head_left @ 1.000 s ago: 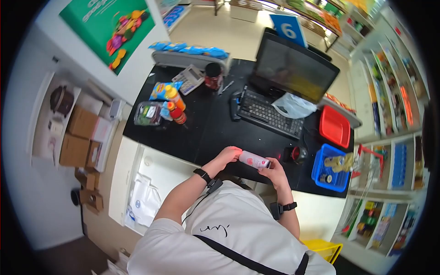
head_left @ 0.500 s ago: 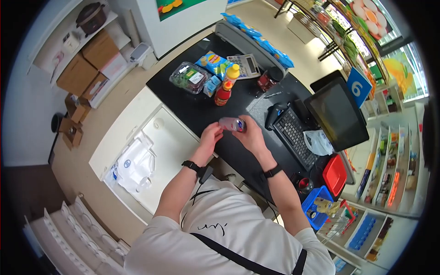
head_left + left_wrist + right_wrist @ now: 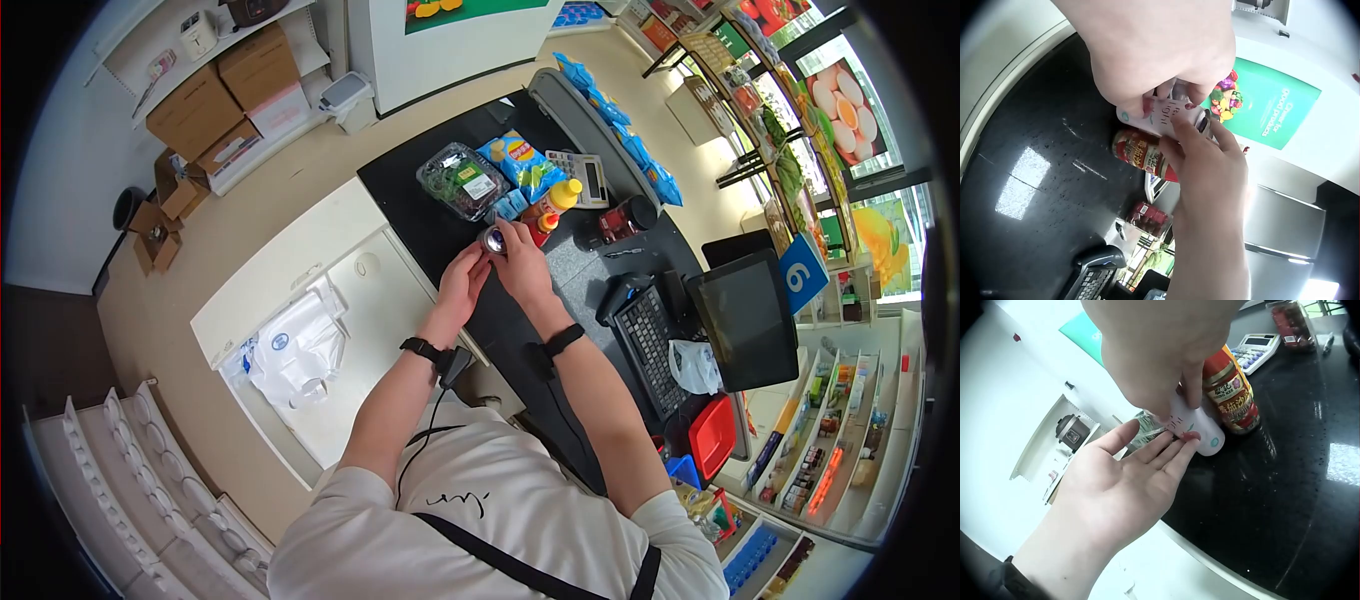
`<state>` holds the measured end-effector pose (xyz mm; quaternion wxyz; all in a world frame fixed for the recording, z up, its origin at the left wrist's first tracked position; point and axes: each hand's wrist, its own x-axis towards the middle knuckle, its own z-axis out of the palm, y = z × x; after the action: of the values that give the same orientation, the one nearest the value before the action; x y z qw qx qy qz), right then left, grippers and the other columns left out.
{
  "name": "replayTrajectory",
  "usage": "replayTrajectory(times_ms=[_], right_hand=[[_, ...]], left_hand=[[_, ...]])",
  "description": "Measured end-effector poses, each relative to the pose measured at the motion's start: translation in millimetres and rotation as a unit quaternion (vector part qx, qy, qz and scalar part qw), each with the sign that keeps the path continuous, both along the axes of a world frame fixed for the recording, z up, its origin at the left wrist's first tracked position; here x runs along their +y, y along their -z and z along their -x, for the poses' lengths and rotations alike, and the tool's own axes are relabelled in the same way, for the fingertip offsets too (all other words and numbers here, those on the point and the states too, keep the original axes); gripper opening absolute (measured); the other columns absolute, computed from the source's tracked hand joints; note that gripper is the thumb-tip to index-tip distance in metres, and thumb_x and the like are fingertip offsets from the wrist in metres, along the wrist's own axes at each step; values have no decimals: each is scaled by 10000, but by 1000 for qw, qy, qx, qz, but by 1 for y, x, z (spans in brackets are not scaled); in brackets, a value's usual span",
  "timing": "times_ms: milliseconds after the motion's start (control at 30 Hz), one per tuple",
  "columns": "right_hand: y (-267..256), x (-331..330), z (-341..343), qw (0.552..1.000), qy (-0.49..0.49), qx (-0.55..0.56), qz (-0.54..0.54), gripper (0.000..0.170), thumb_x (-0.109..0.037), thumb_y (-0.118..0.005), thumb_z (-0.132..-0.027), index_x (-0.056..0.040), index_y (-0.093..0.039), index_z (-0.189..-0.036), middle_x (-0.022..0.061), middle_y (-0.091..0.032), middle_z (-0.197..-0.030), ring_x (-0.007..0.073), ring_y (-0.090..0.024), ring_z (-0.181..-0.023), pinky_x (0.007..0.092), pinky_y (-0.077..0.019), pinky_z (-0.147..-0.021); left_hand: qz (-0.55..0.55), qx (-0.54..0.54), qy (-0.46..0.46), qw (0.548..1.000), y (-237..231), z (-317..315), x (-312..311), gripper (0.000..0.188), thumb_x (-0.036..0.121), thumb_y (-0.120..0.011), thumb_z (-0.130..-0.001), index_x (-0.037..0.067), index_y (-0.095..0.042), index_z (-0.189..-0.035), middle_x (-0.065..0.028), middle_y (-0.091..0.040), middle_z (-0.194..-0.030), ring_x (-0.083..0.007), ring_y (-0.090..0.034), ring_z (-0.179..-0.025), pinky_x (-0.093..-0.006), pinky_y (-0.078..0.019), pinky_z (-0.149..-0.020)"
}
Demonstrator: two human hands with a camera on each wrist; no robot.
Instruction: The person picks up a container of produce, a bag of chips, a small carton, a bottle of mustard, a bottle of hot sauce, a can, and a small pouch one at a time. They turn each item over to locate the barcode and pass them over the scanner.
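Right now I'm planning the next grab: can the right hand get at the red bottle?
Probably not straight away: the right hand is holding the can. Once freed, it should manage: the red bottle stands close by.

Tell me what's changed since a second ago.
The pale pink can has moved left along the counter, from in front of the keyboard to beside the ketchup bottle, and tipped nearer upright. The right hand grips it; the left hand touches it with straight fingers. Both hands moved along. The chip bag and calculator stayed put.
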<state>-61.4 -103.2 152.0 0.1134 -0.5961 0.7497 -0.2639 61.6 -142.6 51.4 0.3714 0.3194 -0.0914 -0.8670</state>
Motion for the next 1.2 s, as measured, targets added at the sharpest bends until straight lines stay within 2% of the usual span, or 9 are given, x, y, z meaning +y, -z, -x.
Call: replayTrajectory(times_ms=[200,300,467,600,700,767,967,1100,1200], right_hand=[[6,-12,-5,998,52,24,8,578,-56,-673,-866,-47,-519,-1423,194,-544,-1416,402,-666,-1108,444,-580,-892],[2,-4,-4,999,19,28,32,542,-29,-640,-862,-20,-535,-1394,209,-512,-1458,399,-654,-1149,435,-578,-922],[-15,48,-8,998,34,-16,60,544,-2,-628,-839,-15,-549,-1378,203,-501,-1467,404,-626,-1198,433,-564,-966],[16,122,10,996,35,-53,67,542,-9,-644,-833,-22,-557,-1368,212,-526,-1406,421,-591,-1230,445,-526,-1030],[24,186,21,984,138,-101,38,522,-22,-639,-854,-30,-559,-1370,200,-547,-1369,406,-604,-1208,442,-521,-1029],[23,228,30,967,163,-189,-44,529,-48,-640,-870,-47,-552,-1391,185,-563,-1351,377,-622,-1184,432,-527,-1016],[23,346,39,918,308,-246,-51,478,-87,-650,-894,-60,-592,-1368,165,-649,-1234,338,-690,-1049,417,-561,-927],[38,412,31,896,370,-247,-17,377,-106,-651,-891,-41,-663,-1263,156,-702,-1124,327,-707,-1011,406,-566,-903],[38,459,20,865,424,-266,25,292,-111,-646,-880,-42,-719,-1155,158,-732,-1050,335,-707,-1009,416,-564,-893]], left_hand=[[24,14,8,1000,0,5,-9,309,141,-550,-1049,16,-601,-1328,-88,-654,-1301,-204,-626,-1205,-352,-492,-1075],[27,8,11,1000,4,6,-5,289,139,-554,-1043,20,-612,-1300,-87,-666,-1277,-194,-635,-1189,-345,-501,-1062],[12,-56,39,998,14,3,22,255,136,-557,-1033,28,-627,-1253,-90,-688,-1230,-187,-655,-1156,-337,-528,-1027],[14,-81,187,979,26,12,51,246,134,-547,-1020,23,-640,-1219,-119,-694,-1219,-249,-657,-1169,-398,-525,-1037],[11,-76,298,951,21,32,74,263,148,-552,-1020,8,-633,-1227,-140,-691,-1227,-275,-652,-1180,-434,-515,-1038],[30,-82,367,926,7,49,93,271,159,-554,-1025,3,-631,-1232,-146,-689,-1230,-278,-651,-1182,-430,-514,-1038],[93,-83,542,831,-31,117,162,281,181,-556,-1038,-5,-629,-1235,-159,-684,-1248,-286,-650,-1191,-423,-508,-1050],[107,-29,663,741,-47,154,223,285,173,-557,-1043,-12,-627,-1248,-163,-679,-1268,-283,-649,-1203,-407,-501,-1067],[138,15,748,649,-62,175,273,289,154,-553,-1050,-21,-619,-1271,-160,-675,-1284,-272,-645,-1220,-388,-492,-1084]])
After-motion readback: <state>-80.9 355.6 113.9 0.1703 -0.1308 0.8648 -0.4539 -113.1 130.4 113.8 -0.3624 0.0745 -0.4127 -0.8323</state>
